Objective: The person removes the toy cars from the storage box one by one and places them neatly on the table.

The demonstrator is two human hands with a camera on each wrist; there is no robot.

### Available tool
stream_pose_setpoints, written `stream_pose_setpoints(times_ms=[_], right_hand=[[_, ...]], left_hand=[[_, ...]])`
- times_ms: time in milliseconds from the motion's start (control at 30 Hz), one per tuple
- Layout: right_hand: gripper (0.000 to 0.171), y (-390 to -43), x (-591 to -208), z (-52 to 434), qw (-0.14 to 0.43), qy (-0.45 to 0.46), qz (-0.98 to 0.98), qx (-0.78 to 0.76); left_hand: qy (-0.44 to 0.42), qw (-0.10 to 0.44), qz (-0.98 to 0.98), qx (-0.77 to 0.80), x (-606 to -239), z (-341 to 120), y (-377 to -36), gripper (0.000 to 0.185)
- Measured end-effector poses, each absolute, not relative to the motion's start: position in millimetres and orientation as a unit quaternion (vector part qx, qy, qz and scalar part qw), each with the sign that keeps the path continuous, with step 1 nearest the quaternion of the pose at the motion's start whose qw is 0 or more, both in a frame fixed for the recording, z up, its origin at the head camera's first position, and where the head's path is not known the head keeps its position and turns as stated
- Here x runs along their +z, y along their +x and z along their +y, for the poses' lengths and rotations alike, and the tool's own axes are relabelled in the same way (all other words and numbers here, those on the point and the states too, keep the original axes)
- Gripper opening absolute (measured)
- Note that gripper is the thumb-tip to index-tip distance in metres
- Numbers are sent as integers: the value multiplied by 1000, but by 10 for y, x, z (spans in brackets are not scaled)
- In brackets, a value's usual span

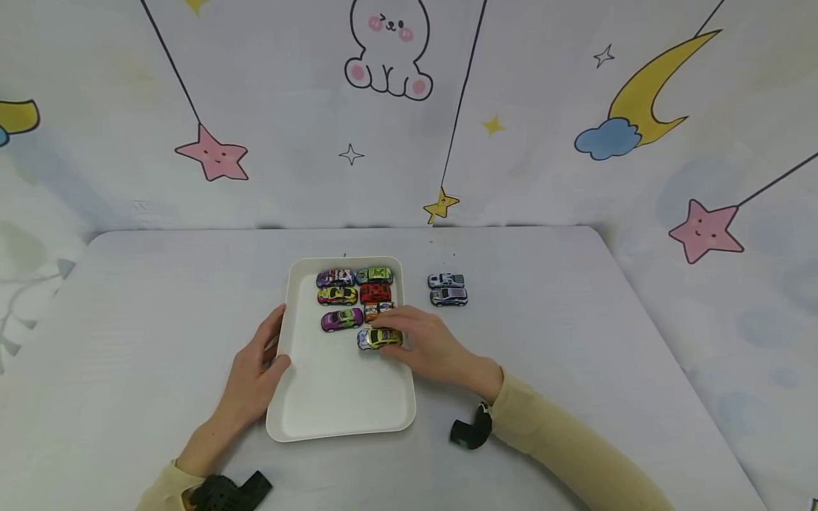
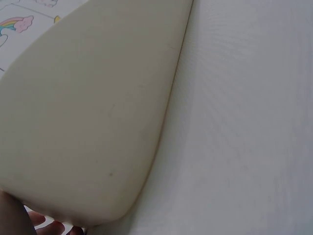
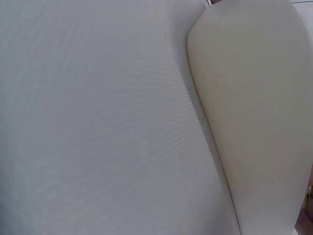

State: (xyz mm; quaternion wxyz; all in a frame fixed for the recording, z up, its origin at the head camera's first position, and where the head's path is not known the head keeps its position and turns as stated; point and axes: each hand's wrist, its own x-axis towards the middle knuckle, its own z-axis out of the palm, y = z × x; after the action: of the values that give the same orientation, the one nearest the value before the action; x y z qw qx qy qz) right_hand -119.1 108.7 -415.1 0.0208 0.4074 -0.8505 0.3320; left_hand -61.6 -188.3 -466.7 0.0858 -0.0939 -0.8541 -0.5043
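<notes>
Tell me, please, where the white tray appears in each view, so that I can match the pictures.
Head: the white tray lies just left of centre, in the lower half.
Left wrist: it fills much of the left half, seen close up.
Right wrist: it takes up the right side, cut off by the frame.
Shared landmark: the white tabletop, beside the tray in all three.

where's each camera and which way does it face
Head: worn on the head, looks forward and down at the tray, cars and wall; left hand, right hand and sleeves show.
Left wrist: on that wrist, facing an unclear pale surface and tabletop; fingers lower left.
Right wrist: on that wrist, facing a similar surface and tabletop; fingers at right edge.
Wrist views share the tabletop.
</notes>
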Motion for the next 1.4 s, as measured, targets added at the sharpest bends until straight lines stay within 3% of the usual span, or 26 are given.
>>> stream_pose_setpoints(times_ms=[433,1400], right_hand=[[40,-1228,-4080,1206,72,387,-850,351],[38,-1288,-4196,1541,102,363,-856,354]], left_hand=[[-96,86,-852,-508,-4678,-1882,-624,74],[-99,87,-850,-510,-4670,-1891,-617,73]])
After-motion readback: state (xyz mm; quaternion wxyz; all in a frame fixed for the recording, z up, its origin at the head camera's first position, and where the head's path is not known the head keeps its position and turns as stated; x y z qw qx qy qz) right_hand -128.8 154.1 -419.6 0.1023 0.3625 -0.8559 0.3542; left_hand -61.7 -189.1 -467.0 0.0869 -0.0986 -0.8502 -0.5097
